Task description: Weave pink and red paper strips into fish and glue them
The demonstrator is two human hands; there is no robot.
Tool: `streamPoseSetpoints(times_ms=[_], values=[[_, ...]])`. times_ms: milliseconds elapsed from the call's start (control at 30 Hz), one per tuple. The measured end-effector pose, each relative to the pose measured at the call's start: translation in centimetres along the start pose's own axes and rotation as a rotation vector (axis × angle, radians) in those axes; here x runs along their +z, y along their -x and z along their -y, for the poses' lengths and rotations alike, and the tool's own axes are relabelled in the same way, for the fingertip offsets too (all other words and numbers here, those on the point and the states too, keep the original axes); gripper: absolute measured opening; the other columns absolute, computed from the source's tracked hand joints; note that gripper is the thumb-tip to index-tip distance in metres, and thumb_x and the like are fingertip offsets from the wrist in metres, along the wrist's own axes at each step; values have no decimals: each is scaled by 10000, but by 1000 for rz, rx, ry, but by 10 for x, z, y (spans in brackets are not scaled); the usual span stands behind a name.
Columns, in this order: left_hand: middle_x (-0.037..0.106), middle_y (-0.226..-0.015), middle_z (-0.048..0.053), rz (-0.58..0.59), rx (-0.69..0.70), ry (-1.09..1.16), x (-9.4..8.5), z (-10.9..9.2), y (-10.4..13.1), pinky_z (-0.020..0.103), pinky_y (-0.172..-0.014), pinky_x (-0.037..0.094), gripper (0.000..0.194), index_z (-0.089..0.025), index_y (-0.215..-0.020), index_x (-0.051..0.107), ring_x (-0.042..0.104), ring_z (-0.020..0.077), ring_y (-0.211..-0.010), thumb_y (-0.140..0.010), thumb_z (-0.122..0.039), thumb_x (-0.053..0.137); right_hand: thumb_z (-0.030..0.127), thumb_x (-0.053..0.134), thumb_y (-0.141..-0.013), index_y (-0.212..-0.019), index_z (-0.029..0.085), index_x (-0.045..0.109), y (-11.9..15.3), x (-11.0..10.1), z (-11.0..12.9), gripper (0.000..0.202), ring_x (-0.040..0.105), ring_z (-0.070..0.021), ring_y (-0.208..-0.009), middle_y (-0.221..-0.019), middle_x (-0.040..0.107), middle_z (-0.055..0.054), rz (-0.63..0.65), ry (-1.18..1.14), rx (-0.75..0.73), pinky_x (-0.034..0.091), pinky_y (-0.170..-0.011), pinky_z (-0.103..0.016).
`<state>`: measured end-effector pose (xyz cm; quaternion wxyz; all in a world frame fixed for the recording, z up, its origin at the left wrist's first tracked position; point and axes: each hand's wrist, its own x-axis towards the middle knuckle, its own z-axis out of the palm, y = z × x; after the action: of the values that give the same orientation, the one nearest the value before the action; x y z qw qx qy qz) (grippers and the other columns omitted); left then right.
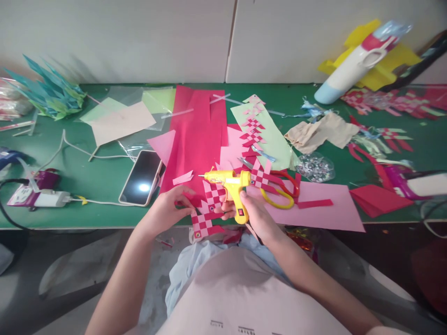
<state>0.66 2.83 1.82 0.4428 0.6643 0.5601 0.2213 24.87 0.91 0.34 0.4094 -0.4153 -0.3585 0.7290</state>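
A yellow hot glue gun [238, 197] is in my right hand [256, 211], its nozzle pointing left. My left hand [171, 208] pinches the upper left edge of a woven red and pink paper fish [203, 224] near the table's front edge. Another woven fish [212, 195] lies just behind it, partly covered by the glue gun. One more checkered piece [260, 177] is right of the gun's body. Red and yellow-handled scissors [284, 197] rest beyond my right hand. Folded pink paper strips [183, 177] lie left of the nozzle.
A phone [140, 179] lies left of red paper sheets [195, 125]. Finished paper fish [253, 130] lie on pale green paper [279, 149]. A bag of googly eyes [316, 167], a white bottle [352, 70] and a purple power strip [393, 181] are to the right. Cables [98, 202] run at left.
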Motion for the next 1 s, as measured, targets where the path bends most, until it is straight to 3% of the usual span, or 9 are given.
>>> streamPoseSetpoints(times_ms=[133, 233, 333, 400, 600, 767, 1000], values=[[725, -749, -17, -36, 48, -83, -2, -5, -10, 279, -706, 550, 315, -246, -1030, 583, 694, 161, -753, -722, -210, 637, 574, 497, -888, -947, 155, 695, -8, 10, -1, 467, 695, -216, -825, -879, 709, -87, 12, -1, 5, 561, -724, -322], [734, -886, 7, -97, 129, -148, -3, -8, -13, 289, -792, 537, 313, -239, -1078, 595, 687, 162, -874, -767, -202, 597, 579, 507, -880, -957, 159, 697, -16, 18, 0, 467, 693, -206, -835, -874, 714, -79, -15, -19, 6, 557, -747, -307], [710, -1027, 30, -258, 162, -251, -3, -6, -7, 299, -826, 519, 232, -229, -1045, 628, 655, 168, -967, -836, -213, 529, 603, 529, -853, -947, 152, 698, -23, 25, 2, 491, 693, -207, -831, -852, 715, -78, -42, -36, 28, 557, -757, -303], [703, -1008, 40, -397, 149, -353, 0, -4, 1, 323, -826, 509, 205, -215, -1010, 647, 639, 181, -948, -862, -222, 506, 622, 549, -826, -946, 146, 695, -27, 28, 3, 512, 693, -215, -840, -851, 714, -80, -37, -52, 47, 561, -754, -307], [672, -868, 73, -549, 126, -638, 33, -2, 28, 367, -790, 487, 245, -158, -1001, 695, 566, 227, -852, -843, -322, 606, 624, 554, -821, -980, 149, 678, -34, 32, -3, 515, 691, -220, -894, -876, 710, -78, 1, -31, 82, 566, -771, -305], [652, -858, 85, -697, 115, -738, 65, -2, 38, 357, -799, 465, 275, -158, -1017, 718, 525, 222, -834, -837, -347, 630, 626, 565, -811, -944, 155, 674, -38, 34, -12, 502, 685, -245, -942, -853, 701, -77, 31, -69, 88, 583, -754, -320], [654, -834, 83, -747, 78, -772, 79, 0, 42, 344, -800, 443, 275, -146, -1007, 715, 526, 221, -818, -837, -347, 634, 632, 595, -787, -960, 151, 666, -40, 33, -13, 517, 689, -251, -934, -864, 701, -81, 32, -57, 95, 595, -730, -319]])
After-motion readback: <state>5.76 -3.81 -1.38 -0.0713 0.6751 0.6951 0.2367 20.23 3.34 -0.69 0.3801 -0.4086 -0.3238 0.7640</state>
